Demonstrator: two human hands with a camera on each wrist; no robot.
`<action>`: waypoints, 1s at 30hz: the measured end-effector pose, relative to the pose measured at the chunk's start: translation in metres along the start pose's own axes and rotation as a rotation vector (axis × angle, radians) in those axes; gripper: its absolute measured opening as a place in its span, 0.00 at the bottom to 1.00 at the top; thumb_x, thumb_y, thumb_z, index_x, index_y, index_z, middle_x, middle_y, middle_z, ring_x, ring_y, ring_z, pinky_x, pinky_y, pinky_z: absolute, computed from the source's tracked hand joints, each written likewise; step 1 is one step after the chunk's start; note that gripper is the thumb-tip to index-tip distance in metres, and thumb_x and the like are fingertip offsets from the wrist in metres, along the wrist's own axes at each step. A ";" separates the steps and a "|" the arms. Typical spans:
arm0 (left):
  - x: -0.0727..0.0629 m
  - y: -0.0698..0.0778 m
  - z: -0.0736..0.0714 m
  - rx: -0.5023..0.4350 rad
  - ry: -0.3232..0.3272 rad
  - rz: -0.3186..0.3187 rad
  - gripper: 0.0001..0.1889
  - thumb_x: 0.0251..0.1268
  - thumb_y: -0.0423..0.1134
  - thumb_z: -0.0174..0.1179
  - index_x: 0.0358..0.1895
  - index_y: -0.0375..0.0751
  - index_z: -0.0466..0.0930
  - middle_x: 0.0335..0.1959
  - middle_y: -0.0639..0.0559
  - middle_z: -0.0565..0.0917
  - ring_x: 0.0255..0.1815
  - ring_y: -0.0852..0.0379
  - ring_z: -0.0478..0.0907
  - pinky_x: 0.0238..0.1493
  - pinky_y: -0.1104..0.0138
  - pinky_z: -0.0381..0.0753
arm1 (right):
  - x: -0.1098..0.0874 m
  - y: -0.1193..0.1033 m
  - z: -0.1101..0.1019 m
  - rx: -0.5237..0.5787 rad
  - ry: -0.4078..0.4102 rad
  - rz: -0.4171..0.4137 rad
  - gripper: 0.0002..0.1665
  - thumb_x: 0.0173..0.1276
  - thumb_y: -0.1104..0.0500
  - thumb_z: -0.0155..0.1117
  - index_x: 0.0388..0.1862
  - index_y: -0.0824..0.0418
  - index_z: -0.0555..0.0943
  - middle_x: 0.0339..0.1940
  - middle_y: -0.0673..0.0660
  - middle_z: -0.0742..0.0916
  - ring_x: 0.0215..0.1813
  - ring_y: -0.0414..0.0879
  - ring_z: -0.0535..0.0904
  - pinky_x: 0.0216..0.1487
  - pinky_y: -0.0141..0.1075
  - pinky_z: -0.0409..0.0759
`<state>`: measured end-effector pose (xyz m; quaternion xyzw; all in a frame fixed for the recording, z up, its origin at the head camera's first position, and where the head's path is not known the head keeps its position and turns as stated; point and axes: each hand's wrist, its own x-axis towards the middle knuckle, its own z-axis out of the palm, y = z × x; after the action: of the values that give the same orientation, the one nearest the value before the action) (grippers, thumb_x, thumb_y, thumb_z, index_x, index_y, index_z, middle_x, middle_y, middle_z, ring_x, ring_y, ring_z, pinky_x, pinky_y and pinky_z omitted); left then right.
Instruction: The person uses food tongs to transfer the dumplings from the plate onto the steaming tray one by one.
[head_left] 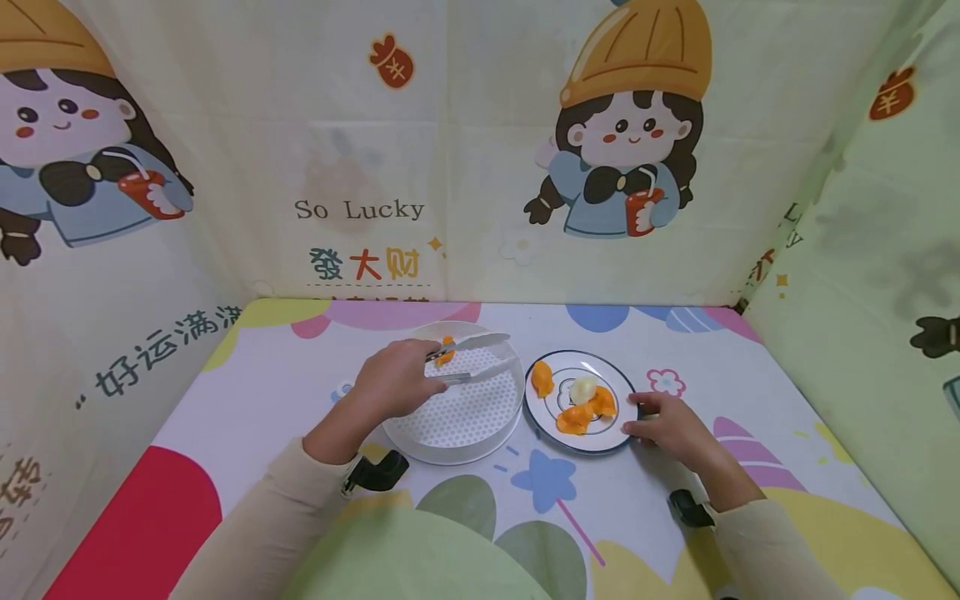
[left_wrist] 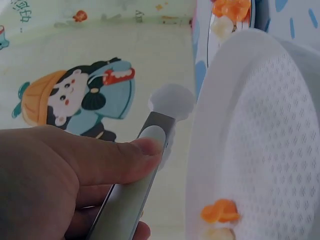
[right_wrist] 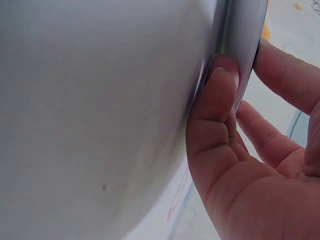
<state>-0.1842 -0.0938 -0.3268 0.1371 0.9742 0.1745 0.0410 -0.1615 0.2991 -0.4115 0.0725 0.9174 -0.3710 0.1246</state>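
Observation:
My left hand (head_left: pixel 393 379) grips a pair of metal tongs (left_wrist: pixel 132 192) with pale rounded tips, above a white round steamer basket (head_left: pixel 457 429) with a perforated base. The two arms of the tongs stand apart, with nothing visible between their tips. Inside the basket, near its far side, lie an orange dumpling-like piece (left_wrist: pixel 221 212) and a pale one (left_wrist: pixel 219 234). My right hand (head_left: pixel 675 429) pinches the right rim of a white plate (head_left: pixel 611 379) with a dark blue edge. On this plate sit several orange pieces (head_left: pixel 575 419) and a pale one (head_left: pixel 582 389).
The plate stands right beside the basket. Beneath both is a tabletop (head_left: pixel 300 408) with a colourful printed cover. Printed cloth (head_left: pixel 480 167) hangs behind the table and along its sides.

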 end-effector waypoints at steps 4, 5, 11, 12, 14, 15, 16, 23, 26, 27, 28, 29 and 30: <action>0.005 0.015 0.005 -0.002 -0.025 0.029 0.32 0.58 0.46 0.73 0.65 0.39 0.78 0.53 0.46 0.84 0.43 0.51 0.76 0.38 0.58 0.78 | 0.000 0.000 0.000 0.000 0.001 0.002 0.38 0.63 0.57 0.74 0.68 0.70 0.71 0.53 0.69 0.79 0.39 0.52 0.75 0.41 0.38 0.80; 0.006 0.018 0.007 -0.002 -0.032 0.036 0.31 0.58 0.46 0.73 0.65 0.40 0.78 0.52 0.47 0.84 0.42 0.52 0.75 0.37 0.59 0.78 | 0.000 0.000 0.000 -0.002 0.002 0.004 0.38 0.63 0.57 0.74 0.68 0.70 0.71 0.53 0.69 0.79 0.39 0.52 0.75 0.41 0.38 0.80; 0.013 0.032 0.019 -0.006 -0.057 0.084 0.28 0.56 0.44 0.74 0.61 0.40 0.81 0.44 0.49 0.85 0.37 0.53 0.75 0.34 0.61 0.79 | 0.001 -0.001 0.002 0.009 0.009 0.006 0.37 0.64 0.58 0.73 0.68 0.70 0.72 0.53 0.68 0.79 0.40 0.52 0.75 0.42 0.38 0.81; 0.014 0.033 0.021 -0.004 -0.059 0.090 0.28 0.56 0.44 0.75 0.60 0.40 0.81 0.44 0.49 0.85 0.37 0.53 0.75 0.34 0.61 0.79 | 0.001 -0.001 0.002 0.011 0.009 0.004 0.37 0.64 0.58 0.73 0.68 0.70 0.72 0.53 0.68 0.79 0.40 0.52 0.75 0.42 0.38 0.81; 0.015 0.036 0.023 0.008 -0.060 0.096 0.27 0.55 0.44 0.75 0.59 0.39 0.82 0.43 0.49 0.85 0.36 0.54 0.75 0.35 0.62 0.79 | 0.002 -0.002 0.003 0.016 0.009 0.003 0.36 0.64 0.59 0.73 0.68 0.71 0.72 0.52 0.68 0.79 0.40 0.52 0.75 0.41 0.37 0.80; 0.016 0.037 0.024 0.010 -0.062 0.096 0.28 0.55 0.44 0.75 0.59 0.39 0.82 0.44 0.49 0.85 0.36 0.54 0.74 0.35 0.62 0.79 | 0.002 -0.002 0.003 0.016 0.007 0.003 0.35 0.64 0.60 0.72 0.67 0.71 0.72 0.52 0.68 0.79 0.40 0.52 0.75 0.41 0.37 0.80; 0.016 0.038 0.024 0.014 -0.063 0.095 0.28 0.55 0.44 0.75 0.59 0.40 0.82 0.43 0.50 0.85 0.37 0.53 0.74 0.36 0.62 0.79 | 0.002 -0.003 0.003 0.018 0.006 0.003 0.35 0.65 0.60 0.72 0.67 0.71 0.72 0.51 0.67 0.79 0.39 0.52 0.75 0.40 0.37 0.80; 0.020 0.046 0.026 0.017 -0.092 0.088 0.26 0.56 0.45 0.75 0.57 0.40 0.82 0.38 0.53 0.82 0.36 0.53 0.74 0.31 0.64 0.76 | 0.002 -0.004 0.003 0.036 0.007 0.024 0.34 0.65 0.62 0.71 0.67 0.72 0.72 0.46 0.65 0.79 0.35 0.51 0.74 0.37 0.37 0.79; 0.020 0.050 0.026 0.010 -0.101 0.091 0.24 0.56 0.45 0.75 0.55 0.40 0.83 0.35 0.54 0.81 0.35 0.54 0.74 0.30 0.64 0.75 | 0.001 -0.004 0.002 0.047 0.003 0.025 0.34 0.65 0.63 0.71 0.67 0.72 0.72 0.45 0.64 0.78 0.35 0.51 0.74 0.37 0.37 0.78; 0.020 0.051 0.027 0.008 -0.103 0.095 0.24 0.56 0.45 0.75 0.55 0.40 0.83 0.34 0.54 0.81 0.35 0.54 0.74 0.31 0.64 0.75 | 0.001 -0.004 0.002 0.051 0.001 0.023 0.33 0.65 0.63 0.71 0.67 0.72 0.72 0.44 0.64 0.78 0.35 0.51 0.74 0.37 0.37 0.78; 0.020 0.052 0.027 0.006 -0.106 0.100 0.24 0.56 0.45 0.75 0.54 0.40 0.83 0.33 0.54 0.80 0.35 0.54 0.74 0.31 0.64 0.75 | 0.001 -0.004 0.002 0.054 -0.002 0.017 0.33 0.65 0.63 0.71 0.67 0.73 0.72 0.44 0.64 0.78 0.35 0.51 0.74 0.37 0.37 0.78; 0.020 0.053 0.027 0.004 -0.108 0.107 0.23 0.55 0.45 0.75 0.54 0.40 0.84 0.33 0.55 0.80 0.35 0.54 0.74 0.31 0.64 0.75 | 0.001 -0.004 0.001 0.057 -0.006 0.009 0.34 0.65 0.63 0.70 0.67 0.74 0.71 0.44 0.64 0.78 0.36 0.51 0.74 0.37 0.37 0.78; 0.020 0.054 0.027 0.005 -0.113 0.117 0.23 0.55 0.45 0.75 0.53 0.40 0.84 0.33 0.55 0.80 0.35 0.54 0.74 0.32 0.64 0.75 | 0.001 -0.004 0.001 0.061 -0.008 0.006 0.34 0.66 0.64 0.70 0.67 0.74 0.71 0.44 0.64 0.78 0.36 0.51 0.74 0.37 0.37 0.78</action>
<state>-0.1864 -0.0303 -0.3339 0.2035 0.9611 0.1663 0.0852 -0.1627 0.2959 -0.4100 0.0775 0.9050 -0.3987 0.1269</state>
